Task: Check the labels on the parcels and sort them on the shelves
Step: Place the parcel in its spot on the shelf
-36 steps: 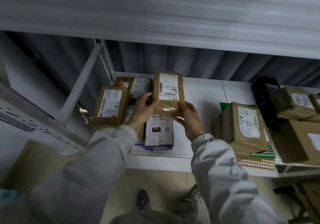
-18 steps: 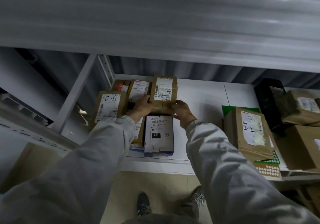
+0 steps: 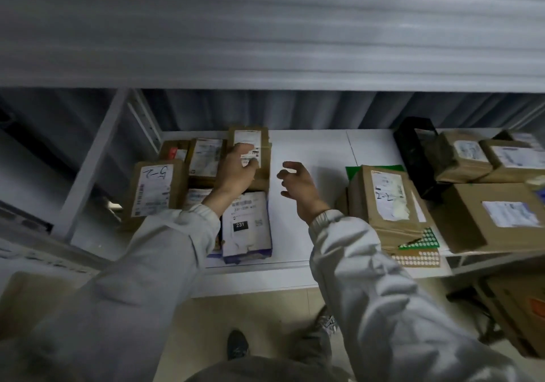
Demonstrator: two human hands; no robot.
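Dim, cool, flat light fills the view. The upper shelf glows pale grey with soft streaky sheen, smeared by blur. Behind the parcels the back wall sinks into shadow. Labels near the left hand read soft, mostly illegible. Wide-angle bending curves the edges; sleeves blur.

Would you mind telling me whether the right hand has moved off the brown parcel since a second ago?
Yes. The right hand has let go and drawn rightwards, over the bare white shelf, while the left hand rests on the brown parcel among the left-side stack.
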